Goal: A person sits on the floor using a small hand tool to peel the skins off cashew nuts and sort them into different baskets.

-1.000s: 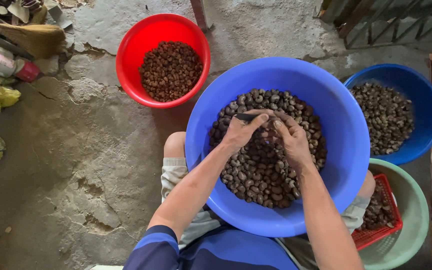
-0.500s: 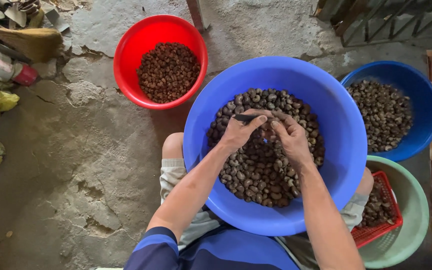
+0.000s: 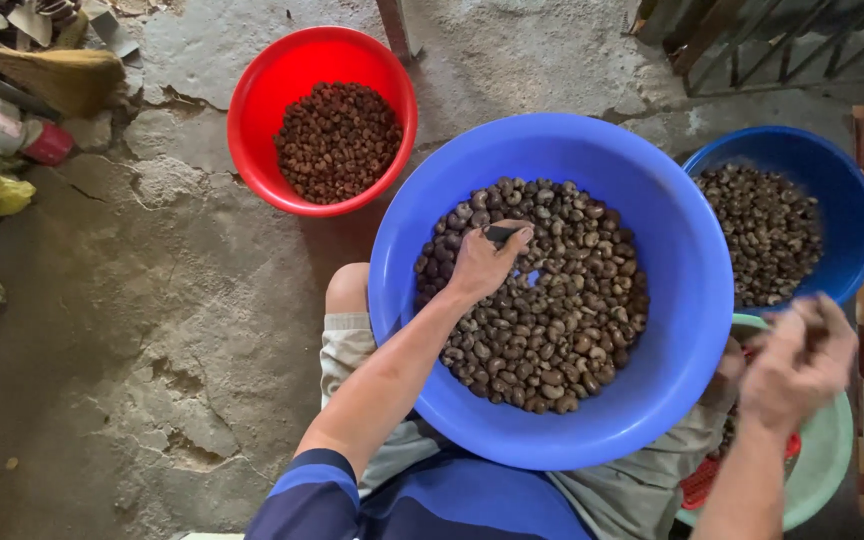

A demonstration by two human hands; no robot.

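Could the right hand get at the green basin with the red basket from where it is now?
Probably yes. The right hand, blurred, hangs over the green basin beside the large blue basin, and nothing shows between them. The red basket is mostly hidden by the forearm.

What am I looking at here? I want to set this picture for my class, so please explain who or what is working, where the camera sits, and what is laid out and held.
No machine here: a person works with two bare hands. The camera is worn on the head and looks down, so you see the person's own arms and lap. A big blue basin of dark nuts rests on the knees. The left hand lies on the nuts and grips a small dark tool. The right hand is blurred, over a green bowl holding a red basket; whether it holds anything is unclear. On the cracked concrete floor stand a red basin and a smaller blue basin, both with nuts.
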